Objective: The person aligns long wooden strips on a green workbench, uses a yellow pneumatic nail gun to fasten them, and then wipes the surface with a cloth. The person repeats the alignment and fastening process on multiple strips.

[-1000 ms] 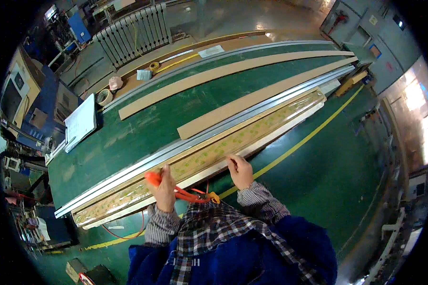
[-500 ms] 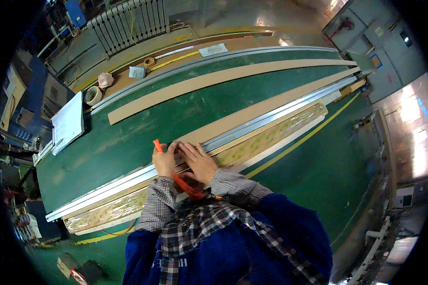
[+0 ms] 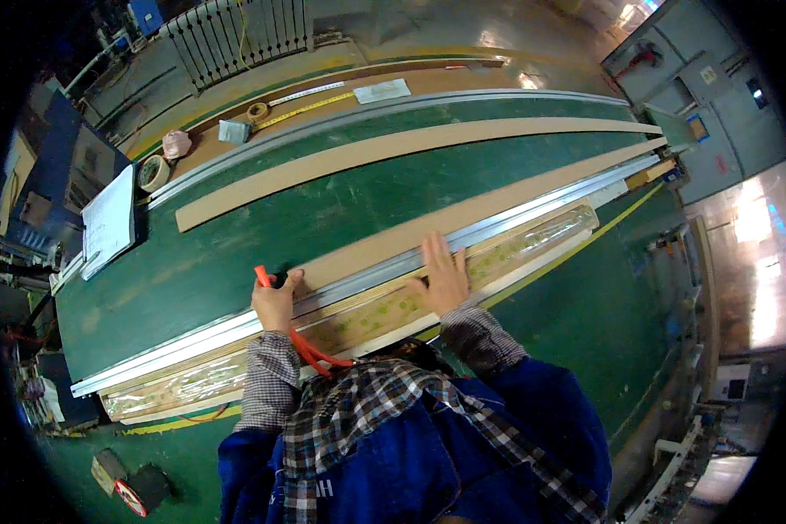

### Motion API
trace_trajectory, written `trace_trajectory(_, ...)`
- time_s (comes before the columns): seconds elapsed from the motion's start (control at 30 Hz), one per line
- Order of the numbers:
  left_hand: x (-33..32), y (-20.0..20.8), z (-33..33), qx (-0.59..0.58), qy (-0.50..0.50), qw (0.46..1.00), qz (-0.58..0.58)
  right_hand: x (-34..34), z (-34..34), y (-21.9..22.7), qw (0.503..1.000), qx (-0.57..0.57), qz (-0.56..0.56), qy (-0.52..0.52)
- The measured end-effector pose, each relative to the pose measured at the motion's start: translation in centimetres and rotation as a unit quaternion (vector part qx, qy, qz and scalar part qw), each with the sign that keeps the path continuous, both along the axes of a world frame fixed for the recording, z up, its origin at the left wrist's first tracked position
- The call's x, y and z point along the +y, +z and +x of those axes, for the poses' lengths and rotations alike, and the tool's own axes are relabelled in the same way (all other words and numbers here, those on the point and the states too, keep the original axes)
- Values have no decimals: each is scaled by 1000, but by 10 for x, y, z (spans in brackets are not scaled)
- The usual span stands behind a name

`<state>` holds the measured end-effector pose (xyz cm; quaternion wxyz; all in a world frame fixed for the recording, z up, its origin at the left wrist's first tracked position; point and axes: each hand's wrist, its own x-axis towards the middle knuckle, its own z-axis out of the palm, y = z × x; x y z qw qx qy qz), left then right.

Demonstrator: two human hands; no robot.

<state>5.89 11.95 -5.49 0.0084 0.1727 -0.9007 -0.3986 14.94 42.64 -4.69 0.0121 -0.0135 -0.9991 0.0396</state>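
In my left hand (image 3: 273,301), closed over the near edge of the table, is an orange-red tool (image 3: 261,276) whose kind the fingers mostly hide. A red hose (image 3: 316,353) runs from below that hand toward my body. My right hand (image 3: 445,277) lies flat with fingers spread, its fingertips on the silvery metal profile (image 3: 533,206) and the edge of a long brown cardboard strip (image 3: 375,258). This strip lies along the profile; its near end is by my left thumb. Below the profile sits a long bundle wrapped in clear film (image 3: 384,313).
A second cardboard strip (image 3: 323,163) curves across the green tabletop (image 3: 183,271). Along the far side are another metal profile (image 3: 393,104), a yellow tape measure (image 3: 306,111), tape rolls (image 3: 155,174) and a pale cloth-like lump (image 3: 176,144). Papers (image 3: 109,223) lie at the left end.
My right hand has moved right, away from my left hand, and now lies spread along the strip. My left hand has shifted slightly left with the orange-red tool still in it.
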Motion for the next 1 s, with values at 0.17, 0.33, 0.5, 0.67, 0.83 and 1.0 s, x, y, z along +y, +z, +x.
trace_trajectory(0.17,-1,0,1,12,-6,1000,-20,37,-5,-10,995,78,8,-61)
trace_trajectory(0.33,0,0,0,18,-12,999,-28,-27,-9,-4,998,55,-24,10)
trace_trajectory(0.5,5,3,0,7,4,1000,-26,-103,-16,0,980,17,-100,170)
trace_trajectory(0.67,4,5,3,22,9,999,-26,-121,-8,-5,959,5,-91,268)
trace_trajectory(0.83,5,-1,0,13,11,1000,-7,-119,-8,2,948,-20,-112,296)
trace_trajectory(1.0,-2,-13,2,43,10,999,-7,-113,-13,-3,954,6,-117,275)
